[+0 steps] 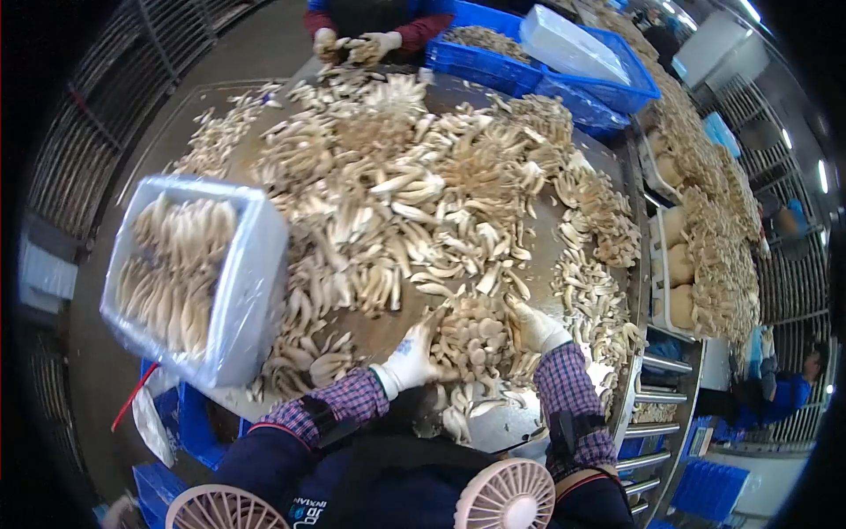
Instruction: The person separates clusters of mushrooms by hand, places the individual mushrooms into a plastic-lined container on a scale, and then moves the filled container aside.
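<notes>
Between my two gloved hands is a cluster of mushrooms (477,335) with brownish caps, near the front edge of the metal table. My left hand (411,356), in a white glove, grips its left side. From the right, my right hand (534,326) holds the other side, its fingers curved against the cluster. Parts of the fingers on both hands are hidden by the mushrooms. Loose pale mushrooms (463,416) lie just below the hands, beside a shiny metal surface. Beyond them spreads a large heap of mushrooms (397,189).
A white box lined with plastic (269,282) holds rows of mushrooms on the left. Blue crates (480,78) stand at the back, near another person's gloved hands (379,46) holding mushrooms. On the right runs a roller conveyor (659,397) with mushroom-filled baskets (656,264).
</notes>
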{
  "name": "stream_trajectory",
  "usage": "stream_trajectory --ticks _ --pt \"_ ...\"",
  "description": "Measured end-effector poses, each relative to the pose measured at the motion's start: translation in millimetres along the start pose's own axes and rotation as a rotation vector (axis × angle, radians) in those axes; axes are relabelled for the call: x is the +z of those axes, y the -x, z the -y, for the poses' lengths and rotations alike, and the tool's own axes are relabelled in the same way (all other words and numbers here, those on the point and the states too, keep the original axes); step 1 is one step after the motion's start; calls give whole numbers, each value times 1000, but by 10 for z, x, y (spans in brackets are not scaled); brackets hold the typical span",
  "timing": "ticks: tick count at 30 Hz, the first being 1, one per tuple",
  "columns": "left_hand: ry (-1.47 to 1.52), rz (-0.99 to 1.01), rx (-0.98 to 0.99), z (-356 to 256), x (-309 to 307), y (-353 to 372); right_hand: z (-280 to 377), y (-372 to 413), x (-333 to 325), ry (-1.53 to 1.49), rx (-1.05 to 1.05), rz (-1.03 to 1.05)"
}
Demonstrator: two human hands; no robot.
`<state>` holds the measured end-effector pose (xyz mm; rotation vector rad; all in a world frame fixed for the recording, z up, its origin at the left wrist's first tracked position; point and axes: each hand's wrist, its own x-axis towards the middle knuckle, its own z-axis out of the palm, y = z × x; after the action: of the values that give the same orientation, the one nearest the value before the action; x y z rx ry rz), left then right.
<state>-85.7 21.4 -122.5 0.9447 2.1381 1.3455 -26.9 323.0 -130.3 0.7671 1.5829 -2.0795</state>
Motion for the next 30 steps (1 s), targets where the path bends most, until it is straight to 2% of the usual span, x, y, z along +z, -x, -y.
stream_trajectory --ticks 2,3,4,5,6,7,8,9,10,11,12,13,14,16,17,18,19,20,22,23,24,26,27,28,30 --pt "210 -5 -196 105 -161 124 226 324 537 -322 58 80" --pt "626 -95 -124 302 -93 161 236 401 588 -341 26 172" --pt "1024 -4 -258 122 -301 242 324 545 748 -366 -4 263" --pt "1182 62 -199 -48 -530 305 445 745 845 -248 -118 381" --pt "1338 131 -137 -145 -714 355 538 903 1040 -52 -296 187" --pt "1312 141 -138 -124 -785 430 650 1098 1174 -61 -378 213" --pt "1482 337 -36 -324 -967 513 710 1234 1258 -69 -458 234" --pt "1446 220 21 -344 -923 578 610 1189 1269 -74 -618 160" --pt "1406 109 76 -354 -861 633 557 1253 1482 -89 -666 -116" --pt "1392 274 -47 -78 -878 573 378 1185 1546 -332 -584 53" --pt "1542 122 -169 -490 -921 636 163 1032 1554 -570 -501 224" --pt "1382 93 -129 -435 -881 643 -69 926 1600 -757 -445 359" --pt "1222 67 -90 -377 -844 642 -305 733 1674 -1024 -588 704" --pt "1134 79 -131 -436 -853 683 -397 741 1892 -939 -541 82" --pt "947 79 -105 -401 -857 683 -443 803 1933 -946 -550 75" --pt "757 77 -75 -436 -890 688 -482 853 1975 -1175 -554 301" --pt "261 -211 13 -485 -872 738 -511 888 2017 -1396 -549 538" --pt "256 -201 16 -523 -862 813 -545 910 2068 -1403 -559 535" --pt "-492 -565 348 -780 -909 969 -594 973 2171 -1161 -670 287" --pt "-371 -615 586 -815 -898 956 -787 820 2065 -1264 -650 143" --pt "-370 -610 591 -910 -874 987 -764 855 2120 -1267 -656 140" --pt "28 -326 266 -1125 -835 1091 -657 957 2292 -1246 -602 -241" --pt "-138 -341 260 -1148 -828 1100 -749 996 2298 -1264 -657 -1" --pt "-139 -342 263 -1153 -837 1102 -878 954 2218 -1264 -661 0" --pt "597 -130 108 -1152 -874 1086 -1117 834 1937 -833 -901 -103"
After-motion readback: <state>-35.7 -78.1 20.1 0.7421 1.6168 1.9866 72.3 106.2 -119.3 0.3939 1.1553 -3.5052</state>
